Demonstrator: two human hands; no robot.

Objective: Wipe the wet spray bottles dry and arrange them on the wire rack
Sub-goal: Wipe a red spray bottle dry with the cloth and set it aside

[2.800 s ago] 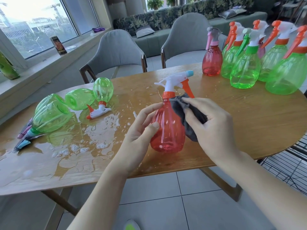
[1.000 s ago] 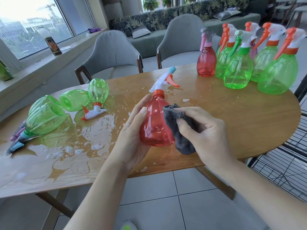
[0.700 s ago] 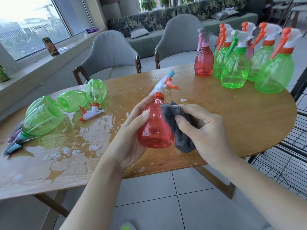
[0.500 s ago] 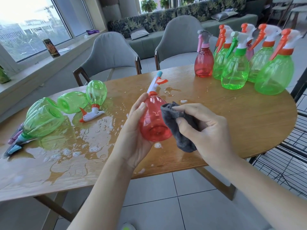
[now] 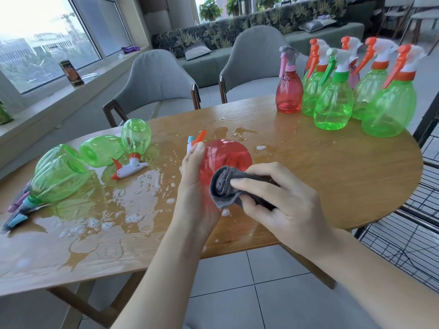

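My left hand (image 5: 193, 186) grips a red spray bottle (image 5: 226, 157), tipped so its base faces me and its nozzle points away. My right hand (image 5: 280, 205) holds a bunched grey cloth (image 5: 224, 186) pressed against the bottle's base. Several wet green bottles (image 5: 59, 176) lie on their sides at the table's left in a puddle. A group of upright bottles, one red (image 5: 288, 91) and several green (image 5: 332, 108), stands at the far right. The black wire rack (image 5: 408, 233) shows at the right edge, below table level.
The wooden table (image 5: 332, 174) has water and foam across its left and middle. A loose white and orange spray head (image 5: 129, 166) rests under an upturned green bottle. Two grey chairs (image 5: 156, 81) stand behind the table. Tiled floor lies below.
My left hand has tipped the red bottle from upright until its base faces me. My right hand moved the cloth from the bottle's side onto its base.
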